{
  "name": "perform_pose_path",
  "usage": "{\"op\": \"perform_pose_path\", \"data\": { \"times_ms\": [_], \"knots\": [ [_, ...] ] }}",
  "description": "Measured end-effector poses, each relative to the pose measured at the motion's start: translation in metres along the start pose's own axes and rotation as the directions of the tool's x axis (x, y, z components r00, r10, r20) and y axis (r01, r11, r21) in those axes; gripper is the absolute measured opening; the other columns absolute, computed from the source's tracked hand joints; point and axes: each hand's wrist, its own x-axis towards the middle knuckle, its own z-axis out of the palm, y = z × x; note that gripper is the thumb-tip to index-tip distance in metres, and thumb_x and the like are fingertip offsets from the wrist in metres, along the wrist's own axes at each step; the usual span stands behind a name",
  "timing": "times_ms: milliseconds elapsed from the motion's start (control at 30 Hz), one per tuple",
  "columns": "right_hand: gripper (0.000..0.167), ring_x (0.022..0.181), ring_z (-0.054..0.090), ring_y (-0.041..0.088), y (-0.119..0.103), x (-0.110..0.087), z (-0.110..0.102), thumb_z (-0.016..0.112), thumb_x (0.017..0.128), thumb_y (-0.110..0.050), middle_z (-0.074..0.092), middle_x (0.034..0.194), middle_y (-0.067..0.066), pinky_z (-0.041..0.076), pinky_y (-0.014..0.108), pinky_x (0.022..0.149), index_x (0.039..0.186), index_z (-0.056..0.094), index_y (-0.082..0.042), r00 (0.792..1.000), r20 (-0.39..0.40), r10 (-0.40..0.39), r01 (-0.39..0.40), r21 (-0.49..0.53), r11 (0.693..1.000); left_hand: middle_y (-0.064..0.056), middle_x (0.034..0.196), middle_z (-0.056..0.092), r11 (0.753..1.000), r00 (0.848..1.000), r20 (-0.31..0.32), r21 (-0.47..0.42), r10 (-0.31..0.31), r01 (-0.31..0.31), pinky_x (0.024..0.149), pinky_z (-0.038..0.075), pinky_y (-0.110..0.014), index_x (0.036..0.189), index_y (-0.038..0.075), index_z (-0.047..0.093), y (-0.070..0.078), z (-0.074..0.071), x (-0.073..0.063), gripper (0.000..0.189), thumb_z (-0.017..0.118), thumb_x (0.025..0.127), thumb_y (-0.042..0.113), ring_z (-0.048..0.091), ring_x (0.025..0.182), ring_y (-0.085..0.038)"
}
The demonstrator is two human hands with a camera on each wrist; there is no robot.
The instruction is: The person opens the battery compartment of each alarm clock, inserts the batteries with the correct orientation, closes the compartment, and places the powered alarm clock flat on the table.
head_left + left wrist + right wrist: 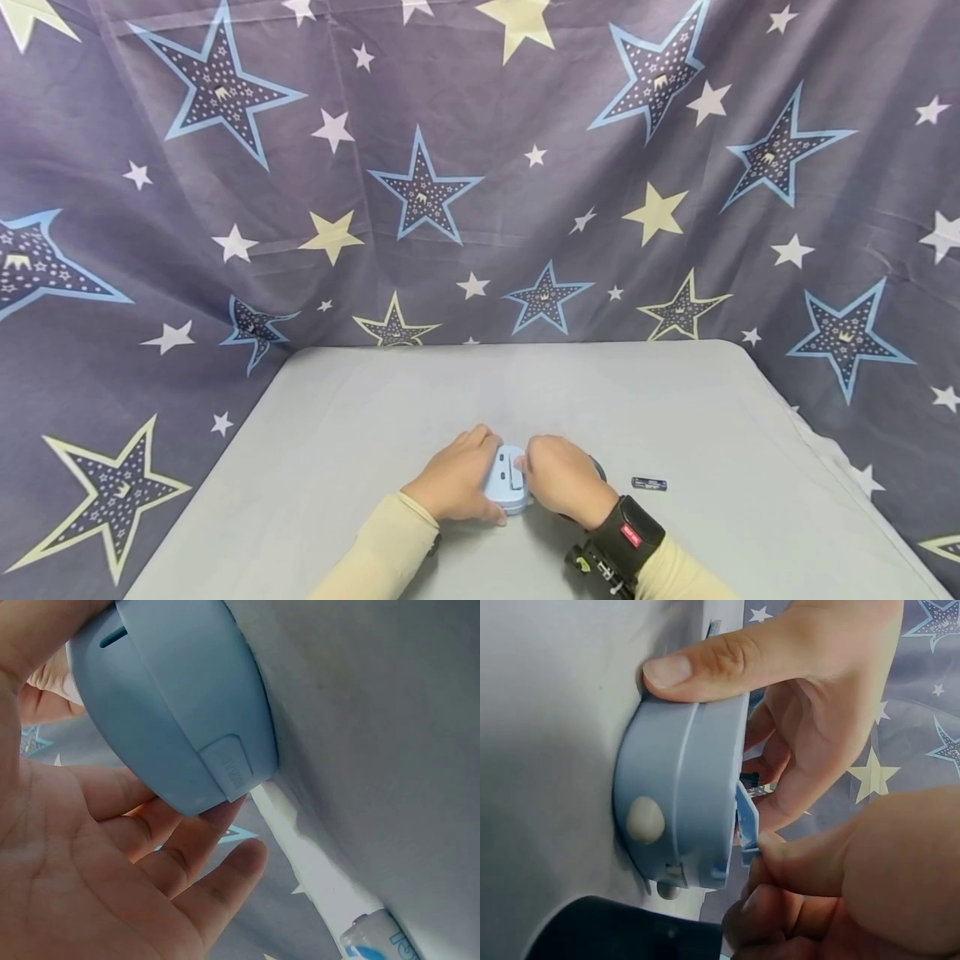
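A light blue rounded battery case (498, 492), with dark slots in its upper face and pale knobs (645, 820) on one side, lies on the table. My left hand (455, 479) holds its left edge, thumb at the near side and fingers round the far side. With thumb and fingers my right hand (562, 475) pinches the small battery cover (748, 825), which stands tilted up from the case with one edge raised. Part of the opening beneath the cover is hidden by the fingers.
One dark battery (648, 483) lies on the grey table (360, 400) to the right. A dark rounded object (597, 468) stands partly hidden behind my right hand, close beside the case. A star-patterned cloth (420, 275) hangs behind the table.
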Motion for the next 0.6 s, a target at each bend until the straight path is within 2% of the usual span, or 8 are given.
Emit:
{"op": "perform_pose_path", "data": {
  "times_ms": [433,600],
  "knots": [
    [0.026,0.059,0.048,0.014,0.001,-0.007,-0.007,0.064,0.101,-0.026,0.052,0.068,-0.002,0.041,0.03,0.052,0.079,0.059,-0.013,1.0,-0.003,-0.028,0.028,-0.019,0.999,0.002,0.117,0.055,1.0,1.0,0.001,0.011,0.005,-0.005,0.093,0.054,-0.031,0.136,0.004,0.058,0.002,-0.002,0.0,0.103,0.097,0.054,0.051,0.053,0.1,-0.012],
    [0.026,0.06,0.047,0.013,0.003,-0.013,-0.009,0.064,0.1,-0.024,0.051,0.068,-0.003,0.041,0.029,0.055,0.078,0.057,-0.014,0.999,0.006,-0.046,0.046,0.007,0.999,0.002,0.118,0.056,1.0,1.0,0.005,0.016,0.003,-0.003,0.095,0.055,-0.032,0.137,0.003,0.057,0.002,-0.002,0.0,0.105,0.097,0.054,0.052,0.053,0.101,-0.013]
  ]
}}
